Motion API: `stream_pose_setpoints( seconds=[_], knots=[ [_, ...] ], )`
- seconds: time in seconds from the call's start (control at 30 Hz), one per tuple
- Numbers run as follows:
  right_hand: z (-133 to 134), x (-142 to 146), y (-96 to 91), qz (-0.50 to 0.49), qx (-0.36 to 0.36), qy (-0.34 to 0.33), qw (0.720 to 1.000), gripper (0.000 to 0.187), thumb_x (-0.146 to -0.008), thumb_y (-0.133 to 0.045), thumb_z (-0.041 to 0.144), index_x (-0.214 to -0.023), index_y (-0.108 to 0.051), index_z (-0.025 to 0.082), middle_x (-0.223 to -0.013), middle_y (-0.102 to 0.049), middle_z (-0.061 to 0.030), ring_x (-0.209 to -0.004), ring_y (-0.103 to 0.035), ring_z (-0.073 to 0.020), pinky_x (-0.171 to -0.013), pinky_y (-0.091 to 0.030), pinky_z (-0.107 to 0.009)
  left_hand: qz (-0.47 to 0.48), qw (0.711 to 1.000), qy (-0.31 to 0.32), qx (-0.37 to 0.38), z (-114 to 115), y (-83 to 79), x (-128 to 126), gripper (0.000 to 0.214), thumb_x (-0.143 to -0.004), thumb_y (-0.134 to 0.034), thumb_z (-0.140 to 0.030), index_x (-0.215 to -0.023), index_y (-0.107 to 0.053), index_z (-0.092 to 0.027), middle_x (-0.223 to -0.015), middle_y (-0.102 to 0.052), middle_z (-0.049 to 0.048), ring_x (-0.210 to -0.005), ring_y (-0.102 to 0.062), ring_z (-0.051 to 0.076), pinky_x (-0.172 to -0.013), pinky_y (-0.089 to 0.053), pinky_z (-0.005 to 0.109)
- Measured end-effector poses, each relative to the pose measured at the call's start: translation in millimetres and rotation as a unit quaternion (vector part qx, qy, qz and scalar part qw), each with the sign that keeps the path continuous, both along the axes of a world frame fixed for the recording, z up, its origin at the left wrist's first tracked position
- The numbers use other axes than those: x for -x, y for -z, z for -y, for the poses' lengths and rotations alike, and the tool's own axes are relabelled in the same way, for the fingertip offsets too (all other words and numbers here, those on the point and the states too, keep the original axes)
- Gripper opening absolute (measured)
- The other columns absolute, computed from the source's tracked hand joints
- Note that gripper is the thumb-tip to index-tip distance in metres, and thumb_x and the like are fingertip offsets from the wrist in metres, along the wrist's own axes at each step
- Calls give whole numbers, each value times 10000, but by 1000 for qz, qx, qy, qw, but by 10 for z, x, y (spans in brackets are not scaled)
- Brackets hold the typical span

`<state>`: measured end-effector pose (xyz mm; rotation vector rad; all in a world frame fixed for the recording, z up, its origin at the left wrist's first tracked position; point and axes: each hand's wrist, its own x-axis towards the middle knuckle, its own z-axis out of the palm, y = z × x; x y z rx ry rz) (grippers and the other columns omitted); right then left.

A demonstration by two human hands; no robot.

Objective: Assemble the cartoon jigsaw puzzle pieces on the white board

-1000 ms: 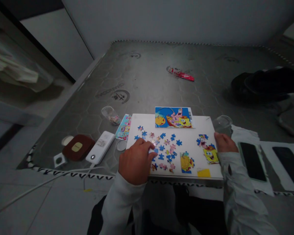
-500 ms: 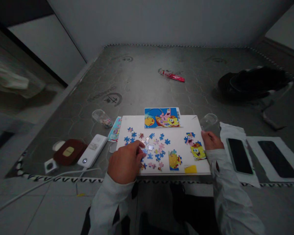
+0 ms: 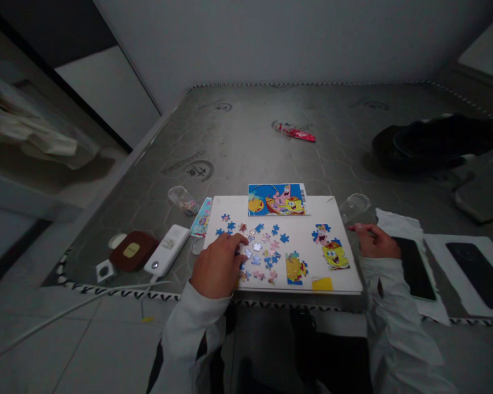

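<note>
On a white board [image 3: 230, 208] lie loose jigsaw pieces [image 3: 257, 246], mostly blue and pink. My left hand [image 3: 219, 265] rests at the board's left side, its finger and thumb tips apart above the pieces; nothing shows between them. My right hand [image 3: 378, 242] is off the right edge, index finger stretched towards the board, holding nothing visible. Nearest to it are a joined yellow character section [image 3: 334, 254] and a clear plastic cup [image 3: 355, 205]. A joined burger section [image 3: 294, 268] and a yellow piece [image 3: 322, 284] lie near the front edge. The picture card [image 3: 277, 199] lies at the back.
To the left are a clear cup with pieces [image 3: 183, 201], a blue card [image 3: 201, 218], a white power bank [image 3: 168, 250] with a cable, and a brown case [image 3: 133, 250]. Phones [image 3: 419, 271] on white sheets lie right. A red packet [image 3: 296, 132] and dark bag [image 3: 431, 145] sit farther back.
My right hand has moved right, off the board's edge, with its index finger now stretched out. My left finger and thumb have spread apart. The whole view has shifted slightly.
</note>
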<state>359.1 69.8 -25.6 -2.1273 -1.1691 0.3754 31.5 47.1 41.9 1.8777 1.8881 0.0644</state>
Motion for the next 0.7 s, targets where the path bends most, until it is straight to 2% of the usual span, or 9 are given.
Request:
stream_pose_setpoints(
  seconds=[0.13, 0.27, 0.37, 0.5, 0.7],
  knots=[
    [53, 12, 8, -15, -1, 28, 999, 553, -815, -521, 668, -927, -767, 185, -494, -490, 32, -506, -388, -146, -500, -280, -268, -4, 1000, 10, 5, 11, -27, 16, 211, -909, -581, -182, -1011, -741, -276, -1084, -702, 25, -960, -669, 191, -868, -493, 324],
    [84, 21, 41, -22, -8, 23, 999, 537, -817, -528, 658, -912, -765, 186, -478, -439, 45, -495, -343, -136, -486, -245, -266, 9, 1000, 24, -3, 29, -28, 34, 270, -907, -554, -135, -1061, -721, -281, -1025, -727, 9, -946, -678, 186, -850, -491, 318],
    [93, 37, 42, -20, -15, 24, 999, 537, -819, -518, 648, -904, -769, 181, -490, -485, 32, -498, -371, -137, -494, -246, -265, 10, 1000, 7, -19, 37, -25, 43, 224, -895, -611, -203, -1093, -699, -258, -1024, -734, 14, -944, -681, 190, -841, -493, 315],
    [90, 67, 34, -9, -15, 27, 999, 531, -815, -510, 631, -891, -774, 177, -567, -615, -8, -533, -453, -153, -513, -274, -264, -22, 999, -24, -13, 30, -32, 38, 155, -860, -683, -326, -976, -722, -232, -1029, -722, 36, -909, -680, 203, -816, -489, 321],
    [65, 54, 59, -21, -18, 20, 999, 539, -818, -524, 632, -904, -774, 162, -529, -556, 14, -519, -424, -139, -504, -278, -258, -22, 1000, -10, -7, 26, -44, 30, 74, -857, -672, -298, -909, -707, -259, -983, -744, -3, -846, -677, 178, -754, -461, 281]
  ],
)
